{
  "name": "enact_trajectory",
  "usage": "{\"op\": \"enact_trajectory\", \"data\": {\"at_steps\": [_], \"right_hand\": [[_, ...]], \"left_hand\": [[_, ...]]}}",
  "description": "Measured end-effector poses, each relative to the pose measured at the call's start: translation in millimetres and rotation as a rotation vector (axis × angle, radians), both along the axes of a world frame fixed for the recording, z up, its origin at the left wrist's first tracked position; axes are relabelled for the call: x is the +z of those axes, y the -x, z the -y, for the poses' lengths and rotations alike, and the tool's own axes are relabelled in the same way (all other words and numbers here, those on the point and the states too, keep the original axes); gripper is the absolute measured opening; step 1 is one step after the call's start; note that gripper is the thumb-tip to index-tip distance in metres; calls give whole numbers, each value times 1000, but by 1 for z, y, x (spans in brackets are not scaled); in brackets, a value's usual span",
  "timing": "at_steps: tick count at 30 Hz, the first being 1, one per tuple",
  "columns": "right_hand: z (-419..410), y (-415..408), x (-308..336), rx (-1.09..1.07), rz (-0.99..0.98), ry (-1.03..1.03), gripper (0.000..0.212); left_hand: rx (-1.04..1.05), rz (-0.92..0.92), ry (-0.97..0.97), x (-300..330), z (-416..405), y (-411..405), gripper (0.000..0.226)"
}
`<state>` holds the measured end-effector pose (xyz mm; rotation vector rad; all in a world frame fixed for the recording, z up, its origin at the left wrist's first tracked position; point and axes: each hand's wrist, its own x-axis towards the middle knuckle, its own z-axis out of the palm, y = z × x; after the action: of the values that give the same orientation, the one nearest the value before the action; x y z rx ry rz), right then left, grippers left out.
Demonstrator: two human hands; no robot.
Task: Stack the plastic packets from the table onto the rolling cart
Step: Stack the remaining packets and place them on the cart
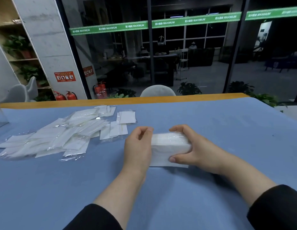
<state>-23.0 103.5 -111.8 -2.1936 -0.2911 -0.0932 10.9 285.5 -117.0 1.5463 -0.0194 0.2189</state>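
1. Head view: your bundle (pixel 169 146) of packets sits on the table (pixel 210 123) just right of centre, squeezed between both hands.
2. Your right hand (pixel 194 150) clamps it from 3 o'clock, fingers over the far edge and thumb curled under the near corner.
3. Your left hand (pixel 138 146) butts against its 9 o'clock side. The fingers are curled, but you can't tell from here whether they actually grip the bundle or only press against it.
4. The step looks like squaring the stack before it is carried off.
5. Next, you'd need a firm two-sided hold so the slippery film doesn't fan out as you lift, then a turn toward the cart.
6. The loose pile (pixel 50 138) lies at 9 to 10 o'clock, well apart from the bundle, with a few strays (pixel 126 117) at 11 o'clock. Most of the job seems to be left.
7. The cart is not in view, so its direction is unknown. The bundle's left end is hidden behind your left hand, and the packet count can't be made out.
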Motion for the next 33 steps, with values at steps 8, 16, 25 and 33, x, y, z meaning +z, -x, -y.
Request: {"op": "enact_trajectory", "data": {"at_steps": [8, 16, 25, 33], "right_hand": [[-6, 0, 2, -28, 76, -30, 56], [-6, -1, -1, -49, 38, -32, 38], [2, 42, 52, -153, 72, -265, 35], [26, 144, 60, -332, 160, -272, 43]], "left_hand": [[100, 71, 36, 1, -3, 0, 7], [-18, -13, -90, 3, 1, 6, 33], [-478, 128, -65, 12, -10, 18, 96], [-826, 258, -344, 36, 20, 65, 66]]}}
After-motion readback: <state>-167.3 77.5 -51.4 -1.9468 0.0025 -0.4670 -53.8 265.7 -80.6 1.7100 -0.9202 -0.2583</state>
